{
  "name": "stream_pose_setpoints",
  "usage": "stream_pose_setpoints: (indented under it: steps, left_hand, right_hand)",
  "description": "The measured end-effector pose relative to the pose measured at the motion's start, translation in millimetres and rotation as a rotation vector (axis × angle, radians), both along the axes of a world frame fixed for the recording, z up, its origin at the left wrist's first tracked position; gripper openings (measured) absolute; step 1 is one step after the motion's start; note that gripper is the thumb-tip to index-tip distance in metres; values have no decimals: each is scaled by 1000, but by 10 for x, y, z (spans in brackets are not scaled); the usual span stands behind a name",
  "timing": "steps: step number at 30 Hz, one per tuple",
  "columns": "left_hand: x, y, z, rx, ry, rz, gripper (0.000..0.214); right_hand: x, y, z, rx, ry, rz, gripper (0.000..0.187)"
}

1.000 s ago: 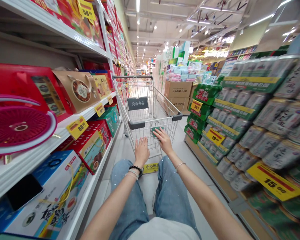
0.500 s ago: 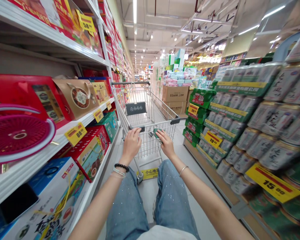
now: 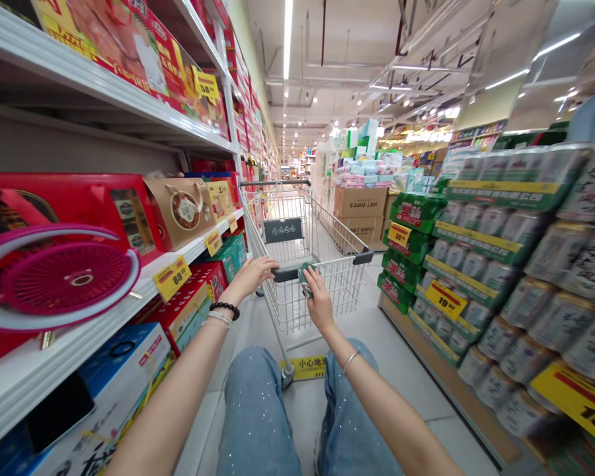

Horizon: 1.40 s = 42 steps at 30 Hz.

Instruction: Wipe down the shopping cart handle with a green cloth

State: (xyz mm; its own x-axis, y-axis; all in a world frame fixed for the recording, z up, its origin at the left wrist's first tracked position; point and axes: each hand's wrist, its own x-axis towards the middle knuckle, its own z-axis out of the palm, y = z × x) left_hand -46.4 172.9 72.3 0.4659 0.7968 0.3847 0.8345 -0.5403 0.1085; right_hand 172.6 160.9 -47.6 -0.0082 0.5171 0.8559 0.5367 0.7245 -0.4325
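Note:
My left hand point(image 3: 250, 277) reaches forward, its fingers lying over the grey grip of the shopping cart's handle point(image 3: 332, 263). My right hand point(image 3: 320, 303) is on the same handle, closed around a small green packet point(image 3: 305, 279) that it presses against the bar. Much of the packet is hidden by my fingers. The wire basket of the cart point(image 3: 297, 225) stands beyond my hands, and nothing shows inside it. A black beaded bracelet and a pale one circle my left wrist, and a thin silver bangle circles my right.
White shelves of red gift boxes point(image 3: 178, 211) and a pink round fan point(image 3: 67, 277) line the left. Green-and-white cans point(image 3: 525, 264) and green multipacks point(image 3: 406, 211) stand on the right. Wet wipes cartons point(image 3: 361, 201) lie ahead, with a yellow floor sign point(image 3: 305, 367) below the cart.
My left hand has risen from below the handle onto its left end. The cart sits lower and further right in view, and the shelves on the right have slid outward past me.

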Motion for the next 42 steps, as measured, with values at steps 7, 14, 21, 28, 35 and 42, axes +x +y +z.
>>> stream_pose_setpoints:
  steps: [7,14,21,28,35,42]
  left_hand:
    - [287,167,153,1,55,-99,16]
    - [785,184,99,23,-2,-153,17]
    - [1270,241,28,23,-79,-231,19]
    - [1682,271,-141,86,-198,-262,16]
    - [1268,569,-32,63,-258,-204,29]
    - [1340,627,-38,93,-246,-173,38]
  right_hand:
    - [-125,-84,69,-67,156,-59,87]
    - [238,-260,175,-28,36,-60,84]
    - [675,-125,405,-26,174,-275,77]
    - [979,-334,444,-19,96,-144,73]
    - [1437,-261,512,26,300,-347,67]
    - [1149,-252,417,-6,47,-297,78]
